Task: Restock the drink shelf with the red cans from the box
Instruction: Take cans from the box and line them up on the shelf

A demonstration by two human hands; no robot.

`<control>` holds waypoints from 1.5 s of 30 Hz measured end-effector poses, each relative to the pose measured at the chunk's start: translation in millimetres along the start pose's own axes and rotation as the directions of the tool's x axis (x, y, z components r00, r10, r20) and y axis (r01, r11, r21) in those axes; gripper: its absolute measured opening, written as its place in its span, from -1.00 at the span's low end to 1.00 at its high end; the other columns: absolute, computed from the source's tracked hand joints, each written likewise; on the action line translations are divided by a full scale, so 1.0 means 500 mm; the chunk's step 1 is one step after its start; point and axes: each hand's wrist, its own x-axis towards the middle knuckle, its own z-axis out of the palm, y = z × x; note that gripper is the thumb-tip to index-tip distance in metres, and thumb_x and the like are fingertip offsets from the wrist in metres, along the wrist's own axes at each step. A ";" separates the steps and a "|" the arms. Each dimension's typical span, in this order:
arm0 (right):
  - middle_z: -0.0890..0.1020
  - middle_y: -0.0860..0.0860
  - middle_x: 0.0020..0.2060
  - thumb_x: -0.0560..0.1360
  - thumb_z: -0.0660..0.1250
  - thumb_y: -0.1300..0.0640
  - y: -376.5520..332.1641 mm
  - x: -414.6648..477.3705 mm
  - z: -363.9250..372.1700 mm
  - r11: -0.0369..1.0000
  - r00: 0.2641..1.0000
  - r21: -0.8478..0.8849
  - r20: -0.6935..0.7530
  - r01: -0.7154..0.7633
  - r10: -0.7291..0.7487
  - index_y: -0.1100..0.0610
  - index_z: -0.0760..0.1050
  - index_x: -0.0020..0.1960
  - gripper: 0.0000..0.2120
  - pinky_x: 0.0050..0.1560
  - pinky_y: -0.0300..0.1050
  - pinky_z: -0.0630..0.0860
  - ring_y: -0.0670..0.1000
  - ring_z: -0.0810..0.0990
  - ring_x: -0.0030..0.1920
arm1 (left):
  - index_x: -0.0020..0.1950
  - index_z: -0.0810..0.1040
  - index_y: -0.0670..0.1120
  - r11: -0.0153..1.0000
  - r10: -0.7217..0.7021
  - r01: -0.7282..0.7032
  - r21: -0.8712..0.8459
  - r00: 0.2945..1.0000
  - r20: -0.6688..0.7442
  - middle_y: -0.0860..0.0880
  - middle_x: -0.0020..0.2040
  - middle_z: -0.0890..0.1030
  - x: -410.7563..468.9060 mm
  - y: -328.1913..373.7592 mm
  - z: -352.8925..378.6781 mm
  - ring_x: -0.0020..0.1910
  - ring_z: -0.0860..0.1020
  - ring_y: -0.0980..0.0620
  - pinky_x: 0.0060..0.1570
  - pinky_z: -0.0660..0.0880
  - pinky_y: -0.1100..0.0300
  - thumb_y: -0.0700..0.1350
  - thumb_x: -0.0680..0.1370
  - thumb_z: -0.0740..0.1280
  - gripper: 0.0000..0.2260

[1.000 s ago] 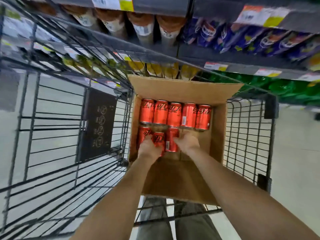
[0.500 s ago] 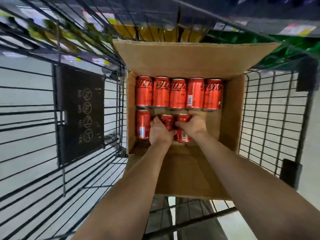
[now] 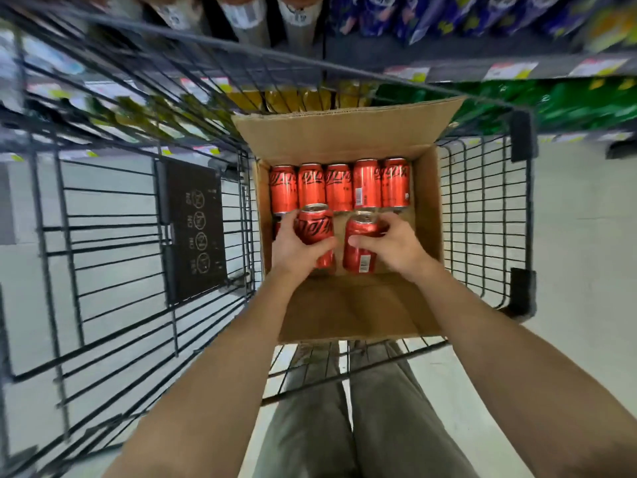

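An open cardboard box (image 3: 427,215) sits in a black wire cart. Several red cans (image 3: 339,186) stand in a row along its far wall. My left hand (image 3: 293,248) is closed around one red can (image 3: 315,229), raised above the box floor. My right hand (image 3: 396,246) grips a second red can (image 3: 358,248) beside it, also lifted. Part of another red can (image 3: 277,227) shows behind my left hand at the box's left wall. The drink shelf (image 3: 448,69) runs across the top, blurred.
The wire cart (image 3: 482,219) surrounds the box, with a black sign panel (image 3: 196,229) on its left side. Shelves ahead hold brown bottles (image 3: 241,19), blue packs (image 3: 448,15), yellow cans (image 3: 293,98) and green packs (image 3: 551,105). My legs and pale floor show below.
Both hands went from reaching onto the near-row cans to closing on one each and lifting them up from the box floor. The view shifted and tilted up slightly.
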 end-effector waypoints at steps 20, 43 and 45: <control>0.68 -0.04 0.11 0.20 0.64 -0.07 -0.295 -0.412 -0.341 0.889 0.798 -0.021 -0.431 0.458 -0.421 0.05 0.52 0.30 -0.28 0.23 -0.03 0.58 -0.09 0.66 0.09 | 0.45 0.38 0.11 0.744 0.666 -0.668 -0.021 0.738 0.106 0.13 0.26 0.56 -0.346 0.513 -0.098 0.16 0.56 0.29 0.16 0.41 0.50 -0.09 0.35 0.67 -0.24; 0.72 -0.17 -0.04 0.34 0.62 0.06 -0.063 -0.842 -0.974 0.644 0.524 -0.131 -0.472 0.754 -0.709 -0.22 0.58 0.02 -0.64 0.17 0.00 0.61 -0.14 0.68 0.00 | 0.40 0.43 0.12 0.560 0.828 -0.828 0.003 0.560 -0.007 0.18 0.20 0.61 -0.869 0.757 0.383 0.17 0.60 0.24 0.21 0.52 0.18 -0.04 0.32 0.69 -0.28; 0.68 -0.25 -0.10 0.35 0.61 0.07 -0.067 -0.846 -1.009 0.634 0.521 -0.128 -0.458 0.763 -0.720 -0.23 0.53 -0.03 -0.65 0.17 -0.07 0.59 -0.20 0.65 -0.04 | 0.40 0.41 0.14 0.577 0.817 -0.817 -0.002 0.577 -0.018 0.19 0.21 0.59 -0.885 0.775 0.406 0.17 0.58 0.26 0.23 0.52 0.15 -0.04 0.33 0.68 -0.27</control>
